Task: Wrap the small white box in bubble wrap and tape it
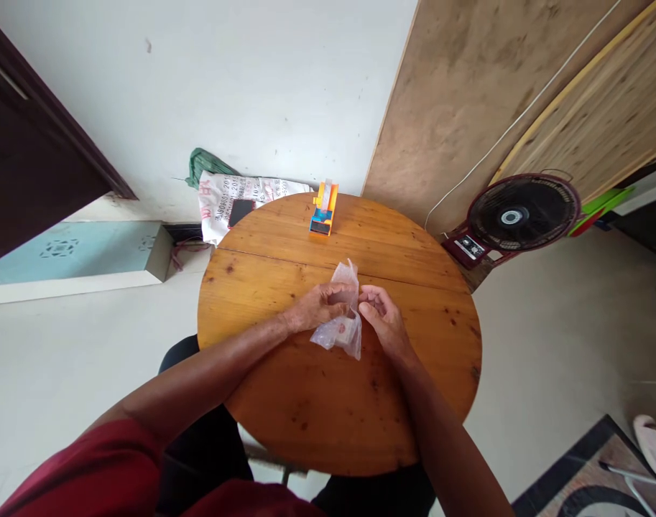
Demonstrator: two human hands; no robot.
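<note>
Hard to make out: the contents of the clear plastic bag (343, 324). Something small and pinkish-brown is seen through the film in its lower part, but what it is cannot be told. The upper end of the bag stands crumpled above the fingers; its opening cannot be made out.

Left hand (322, 306): closed on the bag, fingers curled over the middle of the film, thumb hidden behind it. The bag's lower part hangs just below and to the inner side of this hand, resting on or close above the round wooden table (284, 402); contact cannot be judged.

Right hand (381, 316): fingertips bent inward and pinched against the bag's edge, just beside the left hand's fingers. Palm side is turned away, so the exact grip is not seen. Both forearms are laid across the near part of the table.

Beyond the hands, well apart near the far rim, an orange and blue holder (324, 210) is set, with a pale strip standing out of its top; what it carries is too small to tell.

Further beyond the left hand, off the table, a printed white sack (225, 201) lies against the wall, with a dark flat object on it and green cloth (201, 164) behind, partly covered.

Off to the right hand's outer side, a floor fan (521, 215) stands on the floor, its base partly cut by the table's rim
</note>
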